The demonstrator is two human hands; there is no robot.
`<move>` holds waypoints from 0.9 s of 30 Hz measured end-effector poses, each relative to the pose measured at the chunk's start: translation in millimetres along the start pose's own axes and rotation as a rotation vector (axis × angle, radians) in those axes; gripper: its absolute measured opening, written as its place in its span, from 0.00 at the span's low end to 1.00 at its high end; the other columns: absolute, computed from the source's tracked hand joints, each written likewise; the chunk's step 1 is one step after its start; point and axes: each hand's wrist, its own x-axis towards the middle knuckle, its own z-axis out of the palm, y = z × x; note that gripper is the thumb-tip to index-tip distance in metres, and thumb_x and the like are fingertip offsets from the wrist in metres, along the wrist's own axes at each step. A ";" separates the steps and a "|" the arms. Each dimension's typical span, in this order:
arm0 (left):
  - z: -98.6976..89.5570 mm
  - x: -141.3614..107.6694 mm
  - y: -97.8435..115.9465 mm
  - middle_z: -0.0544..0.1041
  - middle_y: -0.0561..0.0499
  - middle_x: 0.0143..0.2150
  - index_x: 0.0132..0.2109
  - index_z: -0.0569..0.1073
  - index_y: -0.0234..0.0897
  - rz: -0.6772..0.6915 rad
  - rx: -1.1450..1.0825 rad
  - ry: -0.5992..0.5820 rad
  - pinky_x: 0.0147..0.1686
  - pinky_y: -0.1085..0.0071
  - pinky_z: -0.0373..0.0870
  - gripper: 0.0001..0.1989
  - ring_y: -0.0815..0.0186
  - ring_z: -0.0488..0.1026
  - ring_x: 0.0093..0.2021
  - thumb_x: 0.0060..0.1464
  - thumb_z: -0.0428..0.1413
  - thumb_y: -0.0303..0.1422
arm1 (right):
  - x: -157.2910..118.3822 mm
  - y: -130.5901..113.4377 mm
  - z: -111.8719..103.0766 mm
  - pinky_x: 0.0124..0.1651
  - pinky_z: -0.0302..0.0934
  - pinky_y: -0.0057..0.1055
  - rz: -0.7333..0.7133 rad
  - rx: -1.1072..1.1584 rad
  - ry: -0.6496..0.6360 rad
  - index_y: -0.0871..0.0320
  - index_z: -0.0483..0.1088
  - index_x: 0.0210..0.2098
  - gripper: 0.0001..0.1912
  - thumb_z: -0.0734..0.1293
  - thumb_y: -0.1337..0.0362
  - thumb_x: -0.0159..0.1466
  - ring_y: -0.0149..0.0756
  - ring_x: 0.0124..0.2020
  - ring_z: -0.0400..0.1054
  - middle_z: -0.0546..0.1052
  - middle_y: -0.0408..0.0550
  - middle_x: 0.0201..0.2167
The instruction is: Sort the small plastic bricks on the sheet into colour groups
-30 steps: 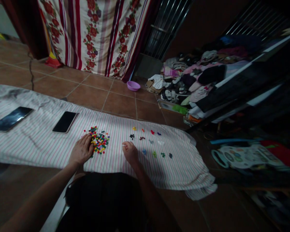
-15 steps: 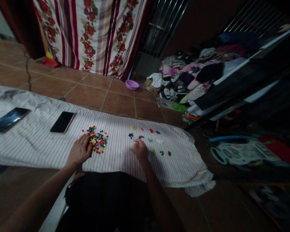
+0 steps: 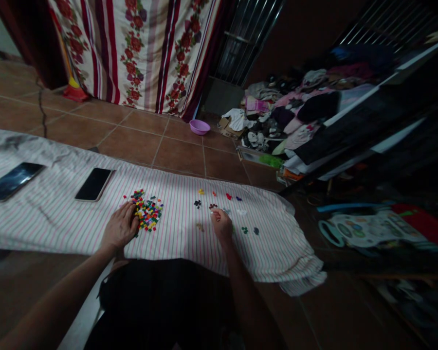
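Observation:
A pile of small, square, many-coloured pieces (image 3: pixel 149 214) lies on the striped cloth (image 3: pixel 178 243). My left hand (image 3: pixel 120 224) rests flat at the pile's left edge, fingers stretched out and touching it. My right hand (image 3: pixel 222 225) is pinched above the cloth, with a tiny white piece (image 3: pixel 213 212) at its fingertips. Around it lie little colour groups: dark brown pieces (image 3: pixel 213 206), black pieces (image 3: pixel 197 204), tan pieces (image 3: pixel 200 227), yellow pieces (image 3: pixel 201 191), red pieces (image 3: pixel 228 196), white pieces (image 3: pixel 241 212) and dark green pieces (image 3: pixel 244 230). The light green group is mostly hidden by this hand.
A phone (image 3: pixel 94 184) and a larger dark-screened device (image 3: pixel 12 181) lie on the cloth at left. Beyond, a purple basin (image 3: pixel 199 127) stands on the tiled floor (image 3: pixel 178 150). Heaped clothes (image 3: pixel 277 112) are at the back right.
My right hand has moved a little to the right with the white piece, uncovering the tan pieces and covering most of the light green ones. My left hand stays beside the pile.

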 end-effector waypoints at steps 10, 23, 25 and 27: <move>-3.1 1.1 1.0 0.69 0.36 0.58 0.58 0.63 0.31 0.015 -0.046 0.001 0.60 0.50 0.62 0.22 0.51 0.62 0.62 0.59 0.45 0.37 | 6.2 24.8 -30.0 0.39 0.61 0.31 0.073 -0.162 0.106 0.61 0.75 0.36 0.17 0.57 0.62 0.56 0.37 0.31 0.66 0.75 0.51 0.30; -3.4 1.1 1.2 0.70 0.36 0.57 0.57 0.63 0.30 0.027 0.007 -0.001 0.59 0.52 0.63 0.21 0.52 0.63 0.61 0.60 0.44 0.37 | 37.3 75.6 -76.0 0.40 0.57 0.30 0.288 -0.466 0.053 0.61 0.77 0.41 0.19 0.57 0.66 0.58 0.38 0.36 0.67 0.76 0.54 0.35; -3.1 1.0 1.1 0.70 0.35 0.57 0.57 0.63 0.30 0.024 0.008 -0.002 0.59 0.52 0.63 0.21 0.52 0.63 0.61 0.60 0.44 0.37 | 44.9 80.8 -79.3 0.39 0.57 0.30 0.319 -0.481 0.056 0.60 0.77 0.41 0.18 0.58 0.67 0.58 0.38 0.35 0.67 0.76 0.53 0.34; -2.9 1.0 1.2 0.70 0.35 0.57 0.57 0.63 0.30 0.020 0.008 -0.010 0.59 0.52 0.63 0.21 0.52 0.63 0.61 0.60 0.44 0.36 | 51.7 84.8 -81.0 0.39 0.57 0.30 0.332 -0.484 0.055 0.59 0.78 0.41 0.19 0.58 0.67 0.58 0.38 0.35 0.68 0.77 0.53 0.34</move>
